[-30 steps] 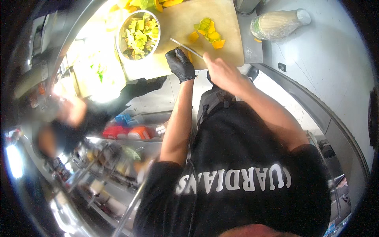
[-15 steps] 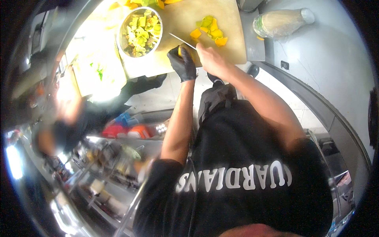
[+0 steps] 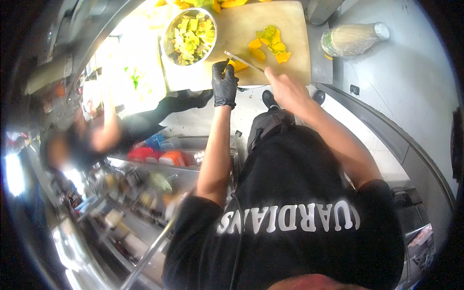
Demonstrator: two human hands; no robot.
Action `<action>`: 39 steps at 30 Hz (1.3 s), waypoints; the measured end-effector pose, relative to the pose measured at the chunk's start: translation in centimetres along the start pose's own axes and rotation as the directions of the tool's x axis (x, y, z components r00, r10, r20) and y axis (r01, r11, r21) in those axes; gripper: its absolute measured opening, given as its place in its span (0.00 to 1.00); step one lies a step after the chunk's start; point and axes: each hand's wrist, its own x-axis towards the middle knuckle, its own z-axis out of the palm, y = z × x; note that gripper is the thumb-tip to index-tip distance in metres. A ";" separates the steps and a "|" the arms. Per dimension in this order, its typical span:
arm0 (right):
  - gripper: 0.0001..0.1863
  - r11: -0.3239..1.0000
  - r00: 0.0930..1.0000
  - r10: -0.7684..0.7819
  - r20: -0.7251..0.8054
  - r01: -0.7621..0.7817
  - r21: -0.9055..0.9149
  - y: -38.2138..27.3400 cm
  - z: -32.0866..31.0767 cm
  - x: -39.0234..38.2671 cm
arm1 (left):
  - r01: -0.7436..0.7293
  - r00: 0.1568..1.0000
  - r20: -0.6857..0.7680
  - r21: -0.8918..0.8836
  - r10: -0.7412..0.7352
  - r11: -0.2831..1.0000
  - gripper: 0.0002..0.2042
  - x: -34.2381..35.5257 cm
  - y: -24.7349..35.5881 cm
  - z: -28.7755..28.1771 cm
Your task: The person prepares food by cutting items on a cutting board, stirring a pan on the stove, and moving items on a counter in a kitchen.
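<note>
In a black glove, my left hand [image 3: 224,88] grips an orange squash piece [image 3: 239,65] at the near edge of a pale cutting board [image 3: 298,31]. My bare right hand [image 3: 288,91] is closed round a knife, whose blade [image 3: 243,60] points up and left across the squash piece. The knife's handle is hidden in my fist. Beyond the blade lies a loose pile of orange and green squash pieces [image 3: 272,39]. To the left, a round metal bowl [image 3: 216,35] holds many yellow-green pieces [image 3: 191,37].
More orange squash [image 3: 234,3] lies along the far edge. A plastic-wrapped bundle [image 3: 349,39] rests on the right-hand surface. At left another person [image 3: 108,130] works over a brightly lit board [image 3: 147,92] with green bits. Red and orange containers [image 3: 173,157] sit on a lower shelf.
The board, bowl and both hands appear farther right in the picture. More of the orange piece shows beside my left glove, and the knife now crosses it. The other person's arms have shifted.
</note>
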 end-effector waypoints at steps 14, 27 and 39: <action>0.09 0.993 0.980 -0.114 -0.161 0.107 -0.051 -1.5 1.2 1.6 | -0.189 0.979 -0.027 0.264 0.203 0.946 0.10 2.3 -1.4 0.8; 0.14 0.976 0.990 -0.125 -0.060 0.112 -0.185 -0.9 1.4 -0.8 | 0.112 0.989 -0.059 -0.258 -0.132 0.960 0.04 -0.1 -2.7 -0.8; 0.15 0.964 0.974 -0.203 -0.098 0.182 -0.195 -0.8 4.2 4.3 | 0.141 0.987 -0.030 -0.319 -0.159 0.937 0.04 -0.5 -3.2 -0.5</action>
